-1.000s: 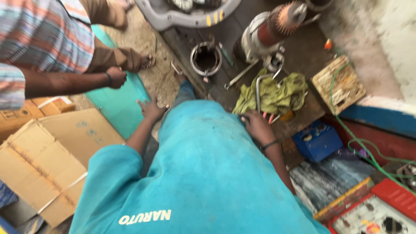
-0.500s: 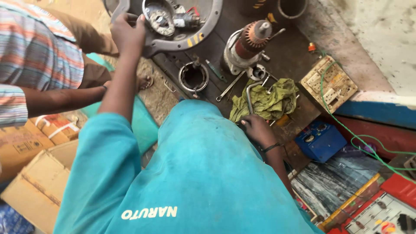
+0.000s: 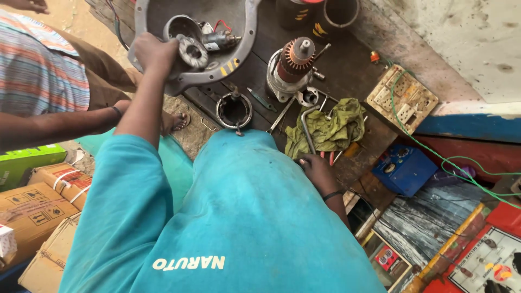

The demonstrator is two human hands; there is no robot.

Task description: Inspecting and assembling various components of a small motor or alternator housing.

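My left hand [image 3: 154, 54] reaches far forward and grips the rim of a grey metal housing [image 3: 247, 43] at the top, beside a round bearing part [image 3: 192, 51] inside it. My right hand [image 3: 317, 171] rests on the dark bench at the lower end of a bent metal rod [image 3: 306, 125], next to a green rag [image 3: 336, 127]. Its fingers are curled under and I cannot see what they hold. My teal shirt fills the lower middle.
A motor armature [image 3: 293, 65] with a copper end stands beside a metal ring [image 3: 234, 110] and a spanner [image 3: 263, 99]. A beige switch board [image 3: 401, 100], green wire [image 3: 434, 154] and blue box [image 3: 404, 168] lie right. Another person's arm [image 3: 54, 127] and cardboard boxes [image 3: 32, 203] are left.
My left hand rose from near my lap to the grey housing and took hold of its rim. The view tilted forward. My right hand stayed by the rag.
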